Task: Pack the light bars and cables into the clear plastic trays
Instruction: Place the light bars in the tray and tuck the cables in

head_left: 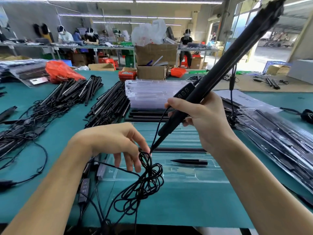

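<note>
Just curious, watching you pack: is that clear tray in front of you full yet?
No. The clear tray holds only a small black piece and one thin bar; its other slots show bare.

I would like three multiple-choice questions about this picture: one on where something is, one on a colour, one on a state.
1. Where is the stack of empty clear trays?
A. on the floor
B. behind the open tray, at the middle of the table
C. in the cardboard box

2. What colour is the table mat?
A. teal green
B. white
C. red

3. How is the bundle of light bars held?
A. lying flat in the tray
B. gripped by the right hand, tilted up and away
C. resting on the orange bag

Answers: 1 B, the stack stands beyond the open tray; 2 A, the mat shows teal throughout; 3 B, the fingers curl round its lower end while the left hand pinches the coiled cable.
</note>
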A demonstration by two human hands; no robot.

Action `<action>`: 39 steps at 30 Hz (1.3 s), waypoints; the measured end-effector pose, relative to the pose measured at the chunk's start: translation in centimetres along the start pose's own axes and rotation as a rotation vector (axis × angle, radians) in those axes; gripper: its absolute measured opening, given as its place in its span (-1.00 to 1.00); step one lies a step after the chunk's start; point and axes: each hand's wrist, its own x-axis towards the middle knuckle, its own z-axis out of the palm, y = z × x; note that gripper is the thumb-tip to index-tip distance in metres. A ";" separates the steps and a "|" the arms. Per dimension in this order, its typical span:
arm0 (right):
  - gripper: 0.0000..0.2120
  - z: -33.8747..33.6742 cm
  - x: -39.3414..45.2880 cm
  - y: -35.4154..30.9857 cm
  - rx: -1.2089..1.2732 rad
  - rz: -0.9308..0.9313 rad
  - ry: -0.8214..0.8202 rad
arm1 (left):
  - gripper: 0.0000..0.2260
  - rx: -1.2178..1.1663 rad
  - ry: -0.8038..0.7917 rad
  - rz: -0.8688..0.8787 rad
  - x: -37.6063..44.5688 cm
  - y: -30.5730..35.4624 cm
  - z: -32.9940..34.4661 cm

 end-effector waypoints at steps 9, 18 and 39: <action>-0.76 -0.2 0.1 -0.3 0.012 -0.004 0.005 | -0.72 -0.119 -0.027 0.080 1.2 -2.0 1.6; -0.70 -0.6 0.6 -0.3 0.044 0.018 0.027 | -0.71 -0.266 -0.004 0.173 1.0 -2.7 1.8; -0.78 -1.4 0.9 0.9 0.038 0.089 0.028 | -0.59 0.381 0.870 0.660 -0.3 1.1 -1.7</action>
